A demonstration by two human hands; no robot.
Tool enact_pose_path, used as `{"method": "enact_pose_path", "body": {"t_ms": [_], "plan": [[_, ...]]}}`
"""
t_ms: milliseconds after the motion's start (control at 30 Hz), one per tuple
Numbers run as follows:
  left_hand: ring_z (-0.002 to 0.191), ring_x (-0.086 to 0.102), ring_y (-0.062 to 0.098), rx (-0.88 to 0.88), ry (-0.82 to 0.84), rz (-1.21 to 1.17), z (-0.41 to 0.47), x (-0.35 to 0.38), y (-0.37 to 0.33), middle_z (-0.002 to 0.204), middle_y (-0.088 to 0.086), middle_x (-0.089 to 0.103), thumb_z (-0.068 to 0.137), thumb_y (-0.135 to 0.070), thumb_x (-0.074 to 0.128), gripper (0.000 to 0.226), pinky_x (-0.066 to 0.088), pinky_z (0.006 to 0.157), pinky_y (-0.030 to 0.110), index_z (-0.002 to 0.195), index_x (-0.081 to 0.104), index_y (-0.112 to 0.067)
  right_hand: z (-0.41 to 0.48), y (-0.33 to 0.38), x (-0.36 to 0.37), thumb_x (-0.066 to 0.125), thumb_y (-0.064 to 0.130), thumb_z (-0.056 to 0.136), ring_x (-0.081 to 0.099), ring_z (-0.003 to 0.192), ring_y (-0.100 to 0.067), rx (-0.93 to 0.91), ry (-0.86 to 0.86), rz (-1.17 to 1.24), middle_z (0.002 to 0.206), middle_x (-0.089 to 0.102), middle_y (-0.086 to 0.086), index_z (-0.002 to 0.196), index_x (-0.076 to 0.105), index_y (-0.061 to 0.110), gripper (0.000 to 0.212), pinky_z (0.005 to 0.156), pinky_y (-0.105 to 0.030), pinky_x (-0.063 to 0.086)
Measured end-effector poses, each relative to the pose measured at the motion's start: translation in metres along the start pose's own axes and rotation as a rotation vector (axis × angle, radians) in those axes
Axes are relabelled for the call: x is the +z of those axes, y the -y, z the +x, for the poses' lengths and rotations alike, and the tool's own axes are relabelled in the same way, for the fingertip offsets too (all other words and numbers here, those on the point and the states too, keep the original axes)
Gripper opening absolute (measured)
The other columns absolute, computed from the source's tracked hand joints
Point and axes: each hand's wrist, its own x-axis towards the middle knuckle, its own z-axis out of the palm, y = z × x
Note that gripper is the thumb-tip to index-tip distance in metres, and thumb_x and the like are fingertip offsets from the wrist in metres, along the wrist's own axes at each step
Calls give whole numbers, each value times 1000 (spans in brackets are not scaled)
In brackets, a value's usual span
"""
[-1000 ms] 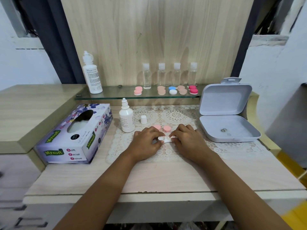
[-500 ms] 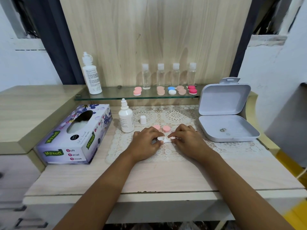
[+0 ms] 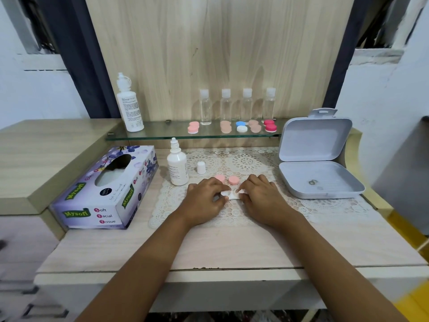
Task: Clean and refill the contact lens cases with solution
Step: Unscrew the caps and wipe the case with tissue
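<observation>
grip: my left hand (image 3: 204, 199) and right hand (image 3: 263, 199) each pinch an end of the lens case (image 3: 232, 195), steadying it on the lace mat (image 3: 250, 162) | pink caps (image 3: 233, 180) off behind; solution bottle (image 3: 177, 165) uncapped nearby

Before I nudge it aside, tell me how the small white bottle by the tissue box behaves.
The small white bottle is tall and narrow, so a push near its top would probably tip it. Its nozzle looks uncapped, a white cap standing beside it, so tipping might spill. Probably light plastic; pushed low, it should slide.
</observation>
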Motion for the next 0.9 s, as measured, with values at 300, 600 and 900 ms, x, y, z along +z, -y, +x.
{"method": "enact_pose_path", "body": {"t_ms": [300,600,900], "plan": [[115,43,6,-2,1,-38,-1,-1,-1,116,-10,54,95,-32,48,32,24,90,31,126,57,-28,-2,-4,2,48,21,94,47,102,-22,93,-47,309,103,52,-1,107,55,13,17,87,-35,37],[84,57,5,42,-161,-356,-5,-8,-10,92,-4,66,94,-24,53,22,43,77,17,110,66,-16,-5,6,-12,51,16,95,53,48,-1,199,-179,875,61,61,8,93,53,21,6,53,-12,42],[64,57,-6,9,-217,-568,-6,-12,-18,73,-6,61,89,-17,62,8,41,62,8,95,66,-17,-3,10,-8,50,22,95,55,48,1,275,-267,860,61,60,3,90,56,16,10,50,-9,39]]}}
